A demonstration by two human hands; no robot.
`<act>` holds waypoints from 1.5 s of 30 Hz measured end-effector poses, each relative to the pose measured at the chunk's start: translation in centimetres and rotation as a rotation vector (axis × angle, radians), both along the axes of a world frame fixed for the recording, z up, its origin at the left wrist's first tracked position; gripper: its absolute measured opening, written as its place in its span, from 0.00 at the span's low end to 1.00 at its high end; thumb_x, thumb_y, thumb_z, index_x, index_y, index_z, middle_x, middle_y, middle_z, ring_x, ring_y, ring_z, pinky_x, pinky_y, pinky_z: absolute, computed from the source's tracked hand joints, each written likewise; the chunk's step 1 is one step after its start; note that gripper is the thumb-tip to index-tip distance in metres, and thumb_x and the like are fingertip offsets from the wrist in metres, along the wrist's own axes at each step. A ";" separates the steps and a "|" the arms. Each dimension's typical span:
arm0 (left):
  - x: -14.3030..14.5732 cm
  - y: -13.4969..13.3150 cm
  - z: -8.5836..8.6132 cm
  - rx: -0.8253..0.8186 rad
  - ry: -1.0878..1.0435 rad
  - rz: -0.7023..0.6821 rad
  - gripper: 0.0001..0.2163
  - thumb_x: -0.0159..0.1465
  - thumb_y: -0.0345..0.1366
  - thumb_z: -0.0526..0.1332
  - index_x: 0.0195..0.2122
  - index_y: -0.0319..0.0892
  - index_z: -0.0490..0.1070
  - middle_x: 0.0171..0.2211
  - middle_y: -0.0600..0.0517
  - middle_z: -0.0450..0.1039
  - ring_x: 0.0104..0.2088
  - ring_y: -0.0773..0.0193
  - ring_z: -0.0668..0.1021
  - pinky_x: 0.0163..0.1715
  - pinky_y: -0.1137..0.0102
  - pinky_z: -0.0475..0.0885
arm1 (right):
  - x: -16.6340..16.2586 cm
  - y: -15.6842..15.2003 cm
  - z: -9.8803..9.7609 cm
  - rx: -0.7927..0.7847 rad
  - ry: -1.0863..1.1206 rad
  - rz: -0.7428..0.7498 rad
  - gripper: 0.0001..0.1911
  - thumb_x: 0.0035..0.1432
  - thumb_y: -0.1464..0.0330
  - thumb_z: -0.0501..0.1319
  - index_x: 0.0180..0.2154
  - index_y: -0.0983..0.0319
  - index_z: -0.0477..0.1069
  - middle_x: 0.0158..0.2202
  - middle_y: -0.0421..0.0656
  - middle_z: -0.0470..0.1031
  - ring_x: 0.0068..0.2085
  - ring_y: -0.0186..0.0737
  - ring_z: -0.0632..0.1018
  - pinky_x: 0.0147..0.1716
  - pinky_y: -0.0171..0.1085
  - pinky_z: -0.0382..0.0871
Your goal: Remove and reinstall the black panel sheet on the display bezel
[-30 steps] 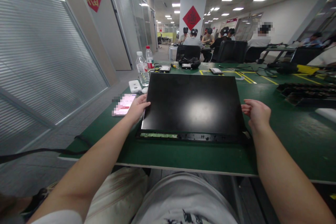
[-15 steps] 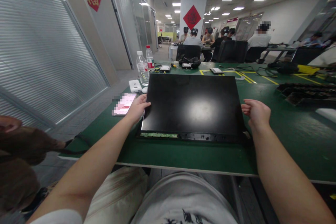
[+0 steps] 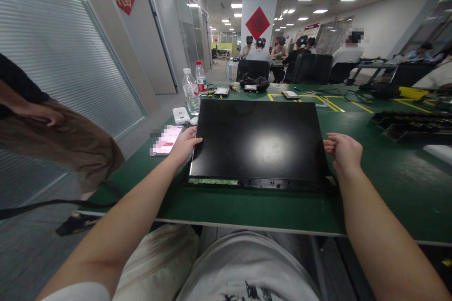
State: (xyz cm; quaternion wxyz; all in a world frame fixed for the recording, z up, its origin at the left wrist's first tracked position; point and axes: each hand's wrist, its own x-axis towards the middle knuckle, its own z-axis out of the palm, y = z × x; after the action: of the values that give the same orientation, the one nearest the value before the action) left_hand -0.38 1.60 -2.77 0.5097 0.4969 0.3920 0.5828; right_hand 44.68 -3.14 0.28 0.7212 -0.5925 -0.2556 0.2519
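Note:
A black LCD panel (image 3: 254,138) lies in front of me, tilted with its far edge raised. A thin green circuit strip (image 3: 213,181) runs along the left part of its near edge. My left hand (image 3: 185,146) grips the panel's left edge, thumb on the front and fingers mostly hidden behind. At the right edge, my right hand (image 3: 344,150) is closed, its curled fingertips against the panel's side; its thumb is hidden. A small pale tab (image 3: 331,179) shows by the lower right corner.
Left of the panel lie a lit phone (image 3: 167,140), a white power bank (image 3: 181,115) and two bottles (image 3: 191,91). Several drives (image 3: 290,95) and cables sit along the back of the green table (image 3: 381,188). Dark parts (image 3: 413,124) lie at right. A person (image 3: 60,136) stands at left.
The person at the left has moved, with more of the arm and trousers now showing. My hands and the LCD panel have stayed practically still.

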 end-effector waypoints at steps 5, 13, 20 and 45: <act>0.1 -0.1 0.2 0.008 0.005 0.000 0.21 0.46 0.27 0.70 0.44 0.41 0.76 0.37 0.50 0.85 0.46 0.47 0.85 0.58 0.51 0.73 | 0.3 0.2 -0.2 -0.018 0.011 0.012 0.08 0.44 0.79 0.60 0.24 0.62 0.74 0.17 0.39 0.72 0.16 0.28 0.69 0.13 0.23 0.60; -0.1 0.0 0.0 -0.003 0.006 0.001 0.22 0.46 0.27 0.70 0.44 0.40 0.76 0.39 0.48 0.85 0.49 0.46 0.84 0.58 0.51 0.73 | 0.1 0.1 -0.2 -0.008 0.011 0.023 0.08 0.40 0.78 0.59 0.24 0.62 0.75 0.16 0.39 0.72 0.15 0.28 0.68 0.12 0.23 0.60; 0.0 -0.1 0.2 -0.003 0.016 0.004 0.21 0.46 0.28 0.70 0.44 0.41 0.76 0.38 0.50 0.85 0.48 0.47 0.84 0.58 0.52 0.72 | -0.2 0.0 -0.2 -0.009 0.008 0.020 0.08 0.40 0.78 0.59 0.24 0.61 0.74 0.16 0.39 0.72 0.15 0.27 0.68 0.13 0.23 0.60; 0.4 -0.5 0.6 -0.035 0.024 0.021 0.19 0.46 0.27 0.69 0.42 0.41 0.77 0.39 0.49 0.85 0.51 0.46 0.83 0.59 0.52 0.72 | 0.1 0.3 -0.7 -0.051 -0.016 0.071 0.09 0.44 0.80 0.60 0.26 0.63 0.74 0.18 0.41 0.73 0.16 0.28 0.71 0.13 0.23 0.62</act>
State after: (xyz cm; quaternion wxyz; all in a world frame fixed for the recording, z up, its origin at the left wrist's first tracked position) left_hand 0.05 1.14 -2.16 0.5074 0.4907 0.4136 0.5751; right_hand 44.79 -2.87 -0.41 0.6944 -0.6032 -0.2757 0.2792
